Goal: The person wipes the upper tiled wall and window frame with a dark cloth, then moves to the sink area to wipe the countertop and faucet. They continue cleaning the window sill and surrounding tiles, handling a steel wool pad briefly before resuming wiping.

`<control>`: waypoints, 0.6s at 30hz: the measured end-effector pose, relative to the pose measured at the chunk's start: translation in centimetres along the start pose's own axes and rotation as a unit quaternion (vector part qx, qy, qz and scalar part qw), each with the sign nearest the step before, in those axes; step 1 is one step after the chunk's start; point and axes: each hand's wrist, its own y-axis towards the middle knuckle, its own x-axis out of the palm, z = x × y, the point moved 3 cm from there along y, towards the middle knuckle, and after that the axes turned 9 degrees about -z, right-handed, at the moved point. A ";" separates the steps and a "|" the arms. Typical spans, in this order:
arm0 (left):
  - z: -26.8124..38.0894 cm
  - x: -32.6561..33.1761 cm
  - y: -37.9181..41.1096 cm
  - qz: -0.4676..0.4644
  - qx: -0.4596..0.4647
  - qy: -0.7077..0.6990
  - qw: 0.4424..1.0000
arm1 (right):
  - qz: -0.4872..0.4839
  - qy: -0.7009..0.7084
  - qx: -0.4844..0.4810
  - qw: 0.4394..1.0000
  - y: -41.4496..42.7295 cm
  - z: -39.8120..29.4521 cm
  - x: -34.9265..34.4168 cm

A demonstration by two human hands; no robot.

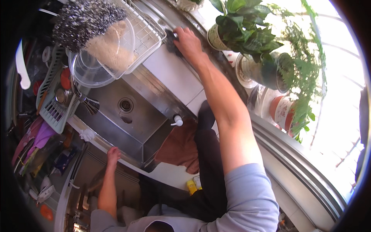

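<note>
My right hand point(187, 42) reaches out over the back of the counter, its fingers on a dark cloth point(173, 43) that lies on the white tiles beside the window frame. How tightly the fingers hold it cannot be told. My left hand point(113, 156) is curled at the front rim of the stainless steel sink point(107, 116), with nothing visible in it. Between the hands the sink shows its drain point(125, 105). A white soap dispenser pump point(177, 120) stands at the sink's edge, near a brown cloth point(179, 146).
A white wire dish rack point(147, 34) and a clear plastic bowl point(95, 69) stand at the upper left. A dish drainer point(58, 113) with jars sits left of the sink. Potted plants point(217, 37) line the windowsill. My leg point(208, 156) rests on the counter's right side.
</note>
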 end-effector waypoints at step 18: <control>0.4 -0.5 -1.1 -0.018 0.037 0.001 0.999 | -0.188 -0.026 -0.042 0.981 -2.4 1.2 -1.3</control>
